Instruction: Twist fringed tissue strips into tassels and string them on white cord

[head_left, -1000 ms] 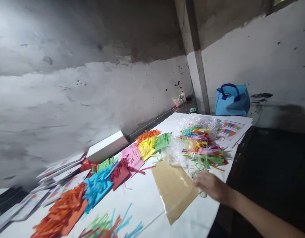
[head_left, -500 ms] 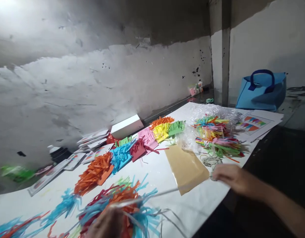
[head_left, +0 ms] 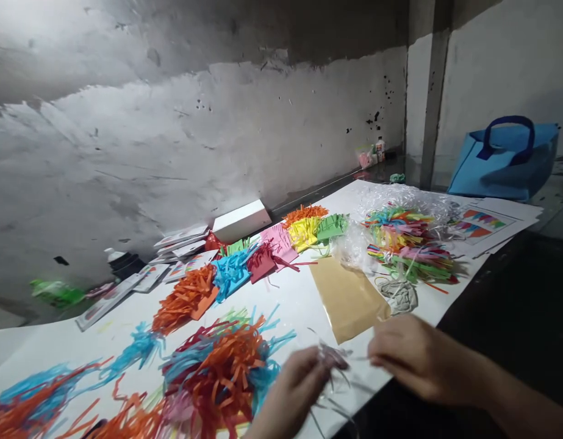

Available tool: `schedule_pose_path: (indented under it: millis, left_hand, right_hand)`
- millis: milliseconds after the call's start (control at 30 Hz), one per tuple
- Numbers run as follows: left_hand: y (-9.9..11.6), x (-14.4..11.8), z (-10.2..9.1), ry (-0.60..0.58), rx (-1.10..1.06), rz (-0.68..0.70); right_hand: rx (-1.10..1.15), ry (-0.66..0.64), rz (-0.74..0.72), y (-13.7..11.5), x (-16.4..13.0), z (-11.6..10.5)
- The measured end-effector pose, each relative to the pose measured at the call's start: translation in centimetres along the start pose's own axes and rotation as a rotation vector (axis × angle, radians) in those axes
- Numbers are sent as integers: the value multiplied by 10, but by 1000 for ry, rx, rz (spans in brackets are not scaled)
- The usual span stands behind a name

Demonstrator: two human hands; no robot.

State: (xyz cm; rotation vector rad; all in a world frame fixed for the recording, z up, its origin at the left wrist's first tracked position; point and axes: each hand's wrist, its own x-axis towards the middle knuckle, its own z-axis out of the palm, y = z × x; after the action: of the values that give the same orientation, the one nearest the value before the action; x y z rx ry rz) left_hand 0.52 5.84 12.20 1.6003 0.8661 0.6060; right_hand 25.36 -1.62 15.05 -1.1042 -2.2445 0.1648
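Note:
Near the front edge of the white-covered table, my left hand is closed on a small bunch of thin pale string, its loose ends hanging below. Close beside it on the right, my right hand pinches a strand that runs across to that bunch. Just beyond my right fingers lies a grey-white skein of string. A flat brown envelope-like sheet lies behind both hands. To the left is a heap of orange, red and blue tissue-paper fringe.
A row of fringed paper pieces crosses the table. Multicoloured fringe bundles and clear plastic lie at the right. A white box, printed cards and a blue bag stand around the edges.
My left hand has moved right, off the fringe heap, bringing the string close to my right hand. My right hand has shifted slightly left and down from the skein. The view has shifted a little.

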Motion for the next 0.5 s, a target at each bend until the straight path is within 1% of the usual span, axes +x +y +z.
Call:
schedule_pose_path:
  millis: [67, 100, 133, 200, 233, 300, 367, 433, 500]
  left_hand:
    - [1, 11, -35, 192, -50, -43]
    - [2, 19, -55, 297, -49, -33]
    - [5, 29, -74, 373, -20, -6]
    - [11, 55, -104, 435, 37, 42]
    - [15, 69, -113, 435, 71, 55]
    - [24, 101, -122, 408, 159, 51]
    - [33, 128, -121, 371, 284, 23]
    - [40, 141, -111, 354, 415, 0]
    - [40, 136, -89, 346, 558, -6]
  right_hand:
    - [19, 113, 87, 40, -26, -24]
    - [26, 193, 174, 62, -43, -35]
    - [12, 275, 246, 82, -61, -45]
    - [-17, 338, 329, 111, -91, -57]
    - [-12, 360, 376, 117, -100, -60]
    - [22, 349, 435, 114, -105, -57]
    - [50, 295, 442, 98, -94, -44]
    - [45, 240, 429, 79, -73, -25]
    - [34, 241, 412, 62, -53, -1]
